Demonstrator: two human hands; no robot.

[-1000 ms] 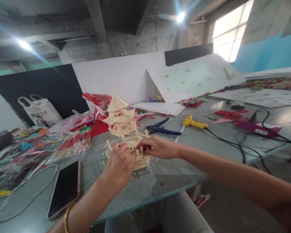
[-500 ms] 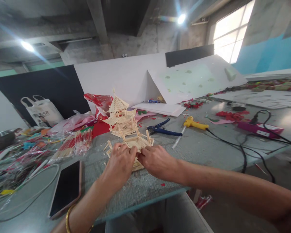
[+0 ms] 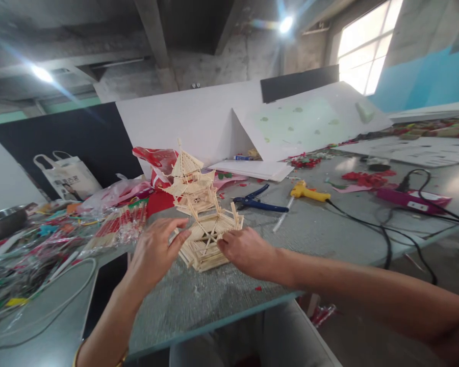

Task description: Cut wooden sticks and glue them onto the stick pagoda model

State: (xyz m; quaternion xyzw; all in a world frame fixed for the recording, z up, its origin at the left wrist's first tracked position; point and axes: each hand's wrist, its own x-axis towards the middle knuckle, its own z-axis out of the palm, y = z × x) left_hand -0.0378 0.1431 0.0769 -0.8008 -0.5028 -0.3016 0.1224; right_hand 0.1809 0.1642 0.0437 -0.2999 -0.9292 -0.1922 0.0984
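A pagoda-like model (image 3: 208, 257) built of thin pale wooden sticks stands on the table, its tiered roofs rising behind a low front part. Two crossed sticks (image 3: 210, 235) show at its front. My right hand (image 3: 250, 253) is closed at the model's right front side, fingertips pinched against the sticks; the exact piece between them is hidden. To the left of the model, my left hand (image 3: 155, 250) is open, thumb and fingers apart, fingertips close to its left edge. A phone (image 3: 105, 283) lies partly under my left forearm.
Blue pliers (image 3: 262, 201) and a yellow glue gun (image 3: 309, 192) with a black cord lie behind and right of the model. A purple power strip (image 3: 413, 201) sits farther right. Bagged sticks (image 3: 117, 224) and plastic-wrapped clutter fill the left. The table's edge (image 3: 214, 331) runs near me.
My left hand has let go of the model's front and moved left, its fingers opening. The crossed sticks at the front have come into sight. My right hand stays almost in place.
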